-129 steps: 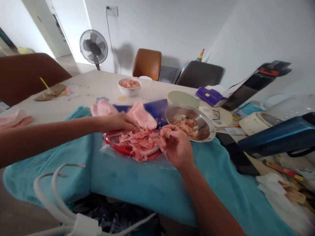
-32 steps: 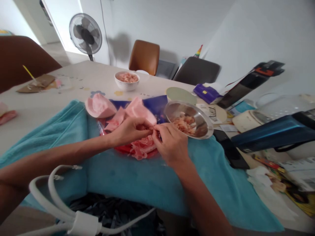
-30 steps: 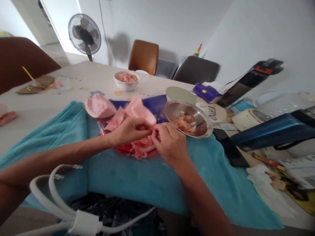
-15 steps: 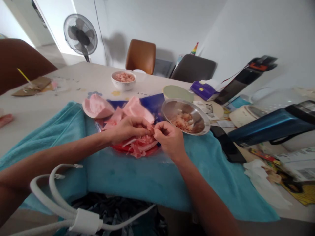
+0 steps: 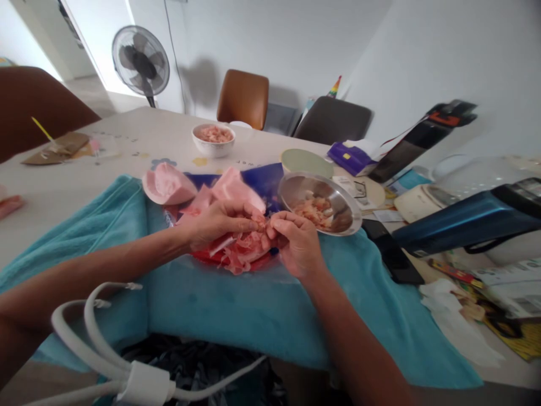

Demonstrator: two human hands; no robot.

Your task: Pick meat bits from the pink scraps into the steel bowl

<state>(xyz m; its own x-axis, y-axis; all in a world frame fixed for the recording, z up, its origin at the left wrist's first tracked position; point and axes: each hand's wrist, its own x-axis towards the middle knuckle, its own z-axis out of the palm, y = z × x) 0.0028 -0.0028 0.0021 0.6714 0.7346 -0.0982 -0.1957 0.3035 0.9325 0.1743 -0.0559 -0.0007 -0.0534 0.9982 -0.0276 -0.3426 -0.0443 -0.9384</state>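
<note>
Both my hands meet over a pile of pink pomelo membrane (image 5: 239,256) and peel on a red and blue plastic sheet (image 5: 268,177). My left hand (image 5: 222,224) is closed in a pinch on a small pomelo segment (image 5: 260,221). From the right, my right hand (image 5: 300,242) pinches at the same piece, its thumb and forefinger together; the exact contact is partly hidden. Behind the left hand lie thick pink pomelo peels (image 5: 169,185). Beside the right hand, a steel bowl (image 5: 349,211) tilts slightly, with loose pomelo pulp (image 5: 315,211) inside.
A white bowl (image 5: 213,148) full of pulp stands farther back. Teal towel (image 5: 236,316) covers the near table edge. On the right are a phone (image 5: 393,251), a blue bottle (image 5: 469,220), a dark bottle (image 5: 416,138) and a purple tissue pack (image 5: 350,158). White cables (image 5: 93,338) hang in front.
My right hand has shifted slightly right and its fingers have turned, showing more of the piece between the hands. My left hand stays nearly in place.
</note>
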